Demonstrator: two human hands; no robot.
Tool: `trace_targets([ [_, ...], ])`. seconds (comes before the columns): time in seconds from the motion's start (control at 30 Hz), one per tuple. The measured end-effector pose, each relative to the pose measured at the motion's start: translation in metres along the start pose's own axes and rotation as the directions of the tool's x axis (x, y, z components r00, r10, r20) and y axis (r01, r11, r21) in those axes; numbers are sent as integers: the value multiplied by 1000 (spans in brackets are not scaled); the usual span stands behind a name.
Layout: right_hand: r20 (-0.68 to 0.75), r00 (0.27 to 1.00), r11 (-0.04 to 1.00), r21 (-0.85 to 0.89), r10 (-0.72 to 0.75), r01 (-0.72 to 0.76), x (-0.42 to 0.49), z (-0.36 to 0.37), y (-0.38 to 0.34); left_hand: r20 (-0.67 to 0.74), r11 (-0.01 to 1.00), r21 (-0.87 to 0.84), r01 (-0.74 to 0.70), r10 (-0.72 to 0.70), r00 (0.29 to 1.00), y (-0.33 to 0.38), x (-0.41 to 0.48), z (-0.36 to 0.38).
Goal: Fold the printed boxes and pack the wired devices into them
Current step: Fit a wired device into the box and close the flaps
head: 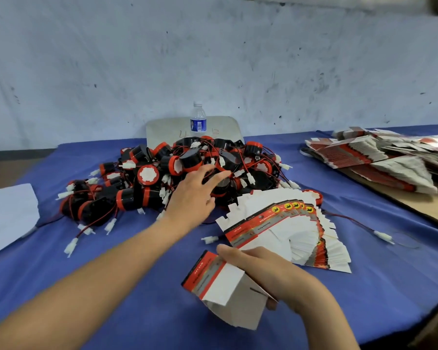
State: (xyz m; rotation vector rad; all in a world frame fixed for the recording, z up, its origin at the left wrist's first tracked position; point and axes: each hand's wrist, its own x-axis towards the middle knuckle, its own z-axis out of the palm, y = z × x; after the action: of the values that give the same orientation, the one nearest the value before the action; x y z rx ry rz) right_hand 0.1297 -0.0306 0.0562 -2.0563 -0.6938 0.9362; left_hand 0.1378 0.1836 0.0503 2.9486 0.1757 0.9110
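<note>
Glossy printed card boxes, black-and-red plastic devices — matt blue cloth, clear plastic bottle

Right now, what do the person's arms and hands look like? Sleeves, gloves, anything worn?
Both are bare: no gloves on the left hand or the right hand, and no sleeve shows on either forearm as far as the frame reaches. No watch, ring or band is visible on the wrists or fingers. No markings or cables on them.
</note>
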Motion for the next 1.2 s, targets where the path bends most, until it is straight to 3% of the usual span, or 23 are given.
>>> trace_targets([
  [0.1,29,1000,999,44,-4,3,2,-1,3,249,949,303,-90,13,969,-8,39,11],
  [0.17,19,1000,994,105,9,-11,2,-5,6,336,905,395,-159,19,942,-12,48,18],
  [0.33,-40,999,879,476,-18,35,2,-8,11,315,893,426,-144,3,949,-13,54,23],
  [0.4,-91,995,812,577,-35,81,3,-9,14,236,956,286,-65,-5,972,-13,53,17],
  [0.47,-142,988,753,645,-54,134,3,-10,15,108,1000,-12,20,-19,994,-11,51,6],
  [0.6,-306,947,660,693,-95,290,3,-11,14,-145,843,-511,167,-277,950,-4,49,-23],
  [0.67,-378,921,639,687,-94,347,2,-11,12,-130,746,-610,268,-428,894,-10,49,-37],
  [0.73,-423,902,621,684,-90,383,2,-10,11,-116,733,-594,330,-484,867,-19,47,-46],
  [0.83,-470,877,582,688,-100,435,3,-7,8,-208,730,-633,260,-483,851,-23,38,-54],
  [0.97,-535,837,544,672,-113,503,5,-2,6,-333,532,-847,10,-545,770,-10,41,-90],
  [1.03,-595,790,548,617,-144,565,3,0,3,-345,422,-900,-111,-534,772,3,43,-116],
  [1.13,-726,644,544,449,-240,709,-5,1,-6,-213,154,-974,-168,-364,907,22,27,-140],
  [1.2,-738,593,416,453,-321,789,-13,-1,-13,-28,8,-1000,-27,-205,978,32,3,-134],
])
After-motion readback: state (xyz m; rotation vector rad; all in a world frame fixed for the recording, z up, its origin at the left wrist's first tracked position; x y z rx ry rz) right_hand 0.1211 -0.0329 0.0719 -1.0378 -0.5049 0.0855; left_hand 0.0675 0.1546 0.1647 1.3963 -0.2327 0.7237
